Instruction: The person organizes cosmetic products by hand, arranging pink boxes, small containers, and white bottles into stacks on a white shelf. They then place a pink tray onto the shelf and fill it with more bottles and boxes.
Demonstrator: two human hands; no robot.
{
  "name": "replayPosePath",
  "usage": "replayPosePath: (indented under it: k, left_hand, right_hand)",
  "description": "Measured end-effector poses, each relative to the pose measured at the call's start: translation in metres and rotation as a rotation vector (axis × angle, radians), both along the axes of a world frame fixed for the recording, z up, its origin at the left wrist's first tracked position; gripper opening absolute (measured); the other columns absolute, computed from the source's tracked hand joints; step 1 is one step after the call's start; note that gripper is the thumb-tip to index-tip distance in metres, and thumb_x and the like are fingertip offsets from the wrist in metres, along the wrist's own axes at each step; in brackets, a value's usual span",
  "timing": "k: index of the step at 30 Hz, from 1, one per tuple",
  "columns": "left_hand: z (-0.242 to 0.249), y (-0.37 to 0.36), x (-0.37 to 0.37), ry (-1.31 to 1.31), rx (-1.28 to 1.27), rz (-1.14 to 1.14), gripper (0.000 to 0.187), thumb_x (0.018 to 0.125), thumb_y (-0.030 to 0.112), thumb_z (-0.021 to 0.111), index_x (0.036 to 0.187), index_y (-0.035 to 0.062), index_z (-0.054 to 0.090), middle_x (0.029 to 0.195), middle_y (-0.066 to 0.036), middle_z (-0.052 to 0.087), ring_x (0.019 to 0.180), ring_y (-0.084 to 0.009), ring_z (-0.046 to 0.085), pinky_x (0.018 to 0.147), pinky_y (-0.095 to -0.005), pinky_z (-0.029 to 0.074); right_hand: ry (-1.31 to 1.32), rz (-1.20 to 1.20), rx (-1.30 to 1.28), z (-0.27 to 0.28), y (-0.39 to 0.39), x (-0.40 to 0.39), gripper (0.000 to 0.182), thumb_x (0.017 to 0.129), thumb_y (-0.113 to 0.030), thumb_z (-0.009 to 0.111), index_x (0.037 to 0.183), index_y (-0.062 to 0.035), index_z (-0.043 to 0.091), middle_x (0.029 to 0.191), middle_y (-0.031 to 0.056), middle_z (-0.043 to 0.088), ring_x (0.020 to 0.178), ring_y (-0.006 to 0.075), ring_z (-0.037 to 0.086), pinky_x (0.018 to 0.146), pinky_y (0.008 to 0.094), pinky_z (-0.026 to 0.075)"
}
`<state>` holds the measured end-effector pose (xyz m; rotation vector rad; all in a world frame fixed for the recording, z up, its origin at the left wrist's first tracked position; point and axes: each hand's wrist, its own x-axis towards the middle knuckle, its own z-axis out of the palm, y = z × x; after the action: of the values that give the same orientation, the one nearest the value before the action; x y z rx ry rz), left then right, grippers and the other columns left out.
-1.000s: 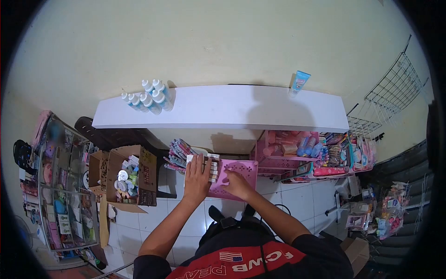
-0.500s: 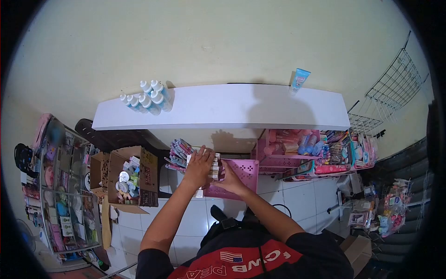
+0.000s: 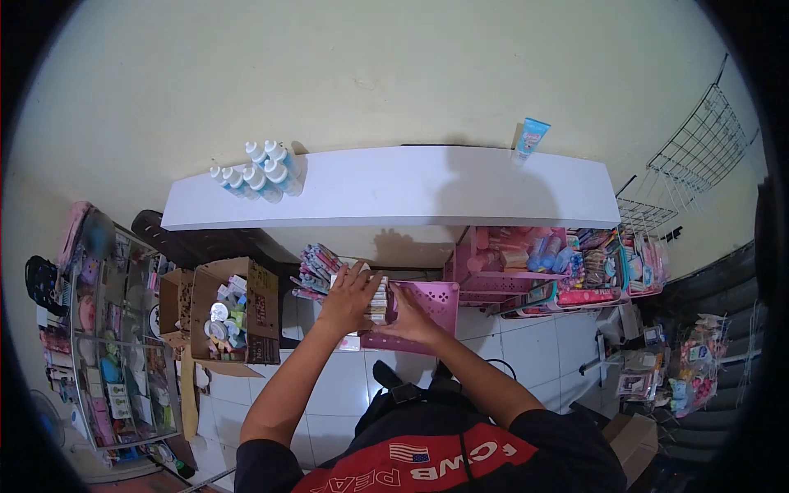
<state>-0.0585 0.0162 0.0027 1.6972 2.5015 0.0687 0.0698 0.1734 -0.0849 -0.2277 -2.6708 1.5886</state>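
A stack of small white boxes (image 3: pixel 379 301) sits over a pink perforated rack (image 3: pixel 440 308), below the front of the white shelf. My left hand (image 3: pixel 352 300) lies over the left part of the stack, its fingers curled around the boxes. At the stack's right side, my right hand (image 3: pixel 413 319) presses in with thumb and fingers and grips the boxes. My palms hide part of the stack. A bundle of slim, colourful packs (image 3: pixel 316 269) rests just beyond my left hand.
The white shelf (image 3: pixel 394 189) carries several white-capped bottles (image 3: pixel 265 174) and a blue tube (image 3: pixel 532 138). To the left stand a cardboard box (image 3: pixel 261 316) of small items and a glass display case (image 3: pixel 123 345). Pink baskets (image 3: pixel 514 271) hold goods at right.
The small white boxes look more neatly lined up between my hands. My right hand has closed in slightly against their right side; my left hand has barely shifted.
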Motion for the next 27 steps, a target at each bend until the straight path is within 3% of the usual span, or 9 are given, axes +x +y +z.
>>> replayPosePath:
  k: [6,12,19,22,24,25,27]
  left_hand:
    - [0.004,0.001,0.005,0.043,-0.009,0.040,0.112,0.064,0.034,0.091,0.158,0.0082,0.038,0.153,-0.020,0.048,0.153,-0.0383,0.031,0.128,-0.0548,0.020]
    - [0.003,0.004,0.005,0.026,0.019,0.049,0.113,0.060,0.031,0.093,0.157,0.0086,0.039,0.154,-0.021,0.045,0.153,-0.0404,0.030,0.127,-0.0560,0.021]
    - [0.000,0.002,0.005,-0.002,0.080,0.049,0.115,0.059,0.030,0.093,0.158,0.0102,0.038,0.155,-0.021,0.044,0.153,-0.0409,0.030,0.127,-0.0566,0.021]
    - [0.004,0.002,0.007,-0.016,0.075,0.055,0.115,0.059,0.031,0.094,0.158,0.0116,0.039,0.156,-0.021,0.044,0.153,-0.0410,0.030,0.127,-0.0570,0.021]
    - [0.006,0.002,0.008,-0.021,0.077,0.047,0.113,0.060,0.032,0.094,0.157,0.0119,0.040,0.157,-0.021,0.043,0.153,-0.0411,0.029,0.127,-0.0569,0.021]
    - [0.009,0.002,0.008,-0.022,0.077,0.046,0.113,0.060,0.032,0.094,0.157,0.0119,0.040,0.157,-0.021,0.043,0.153,-0.0411,0.029,0.127,-0.0569,0.021]
    - [0.019,0.000,0.007,-0.097,0.114,0.056,0.113,0.060,0.032,0.094,0.157,0.0115,0.040,0.157,-0.021,0.042,0.153,-0.0415,0.029,0.127,-0.0561,0.022]
  right_hand:
    - [0.029,-0.016,-0.009,-0.008,-0.005,-0.008,0.128,0.070,-0.035,0.097,0.162,0.0029,0.016,0.157,0.0314,0.034,0.146,0.0452,0.038,0.121,0.0479,0.034]
    - [0.030,-0.025,-0.008,-0.001,-0.002,-0.008,0.139,0.070,-0.033,0.096,0.165,-0.0028,-0.001,0.159,0.0329,0.032,0.148,0.0467,0.035,0.123,0.0480,0.034]
    - [0.079,-0.011,0.021,-0.005,0.003,-0.003,0.142,0.069,-0.036,0.097,0.165,-0.0023,-0.002,0.159,0.0327,0.032,0.147,0.0464,0.037,0.121,0.0483,0.035]
    - [0.070,-0.010,0.040,-0.005,0.002,0.002,0.142,0.069,-0.036,0.097,0.165,-0.0014,-0.001,0.155,0.0326,0.037,0.142,0.0469,0.042,0.117,0.0494,0.039]
    - [0.053,-0.030,0.078,-0.004,-0.001,0.005,0.143,0.070,-0.033,0.097,0.165,-0.0026,-0.004,0.144,0.0319,0.049,0.130,0.0431,0.054,0.108,0.0478,0.047]
    - [0.053,-0.031,0.077,-0.002,-0.001,0.006,0.143,0.070,-0.033,0.097,0.165,-0.0026,-0.004,0.144,0.0319,0.049,0.130,0.0431,0.054,0.108,0.0478,0.047]
    - [-0.190,0.012,-0.096,0.004,-0.001,0.008,0.141,0.074,-0.028,0.095,0.165,-0.0047,-0.009,0.121,0.0277,0.065,0.110,0.0363,0.067,0.094,0.0439,0.054]
